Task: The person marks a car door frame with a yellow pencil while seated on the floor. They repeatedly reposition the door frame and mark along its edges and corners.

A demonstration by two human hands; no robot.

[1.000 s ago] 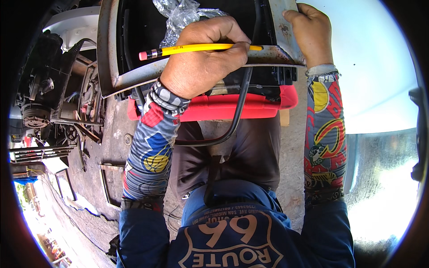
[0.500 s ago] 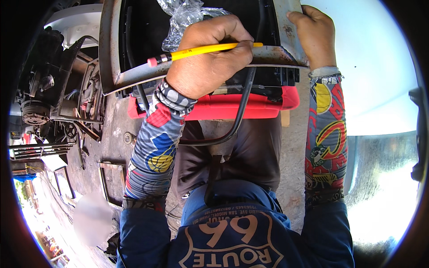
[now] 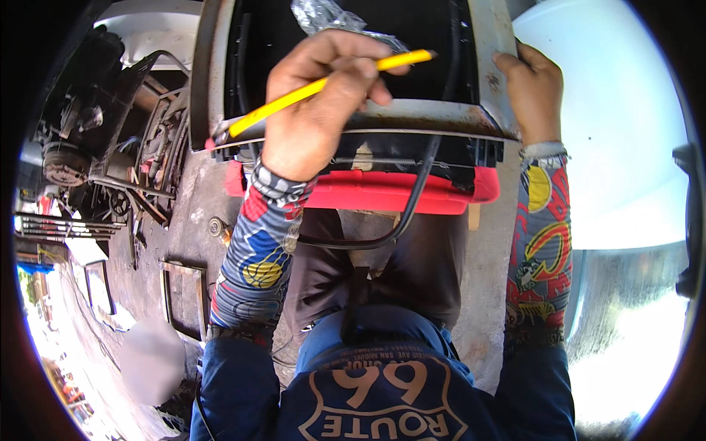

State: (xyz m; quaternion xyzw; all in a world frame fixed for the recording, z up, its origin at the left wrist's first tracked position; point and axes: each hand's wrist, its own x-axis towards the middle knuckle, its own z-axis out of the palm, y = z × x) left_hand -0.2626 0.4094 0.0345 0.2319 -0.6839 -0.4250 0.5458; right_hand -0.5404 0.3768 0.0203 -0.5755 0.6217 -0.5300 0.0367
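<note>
My left hand (image 3: 316,110) holds a yellow pencil (image 3: 323,84) that slants up to the right, its dark tip over the black opening of a grey, rusty metal casing (image 3: 434,117). The pencil's red eraser end lies near the casing's lower left corner. My right hand (image 3: 529,88) grips the right edge of the casing. Under the casing is a red plastic base (image 3: 382,195). A black cable (image 3: 419,191) hangs from the casing and loops down in front of my legs. A crumpled clear plastic bag (image 3: 323,15) lies inside the casing at the top.
On the left, scrap metal parts and a motor (image 3: 62,162) stand on the concrete floor. Flat rectangular metal frames (image 3: 184,294) lie on the floor lower left. A large white curved surface (image 3: 610,132) fills the right side.
My left hand has risen over the casing and the pencil has tilted, its tip now higher and further right. My right hand stays on the casing's edge.
</note>
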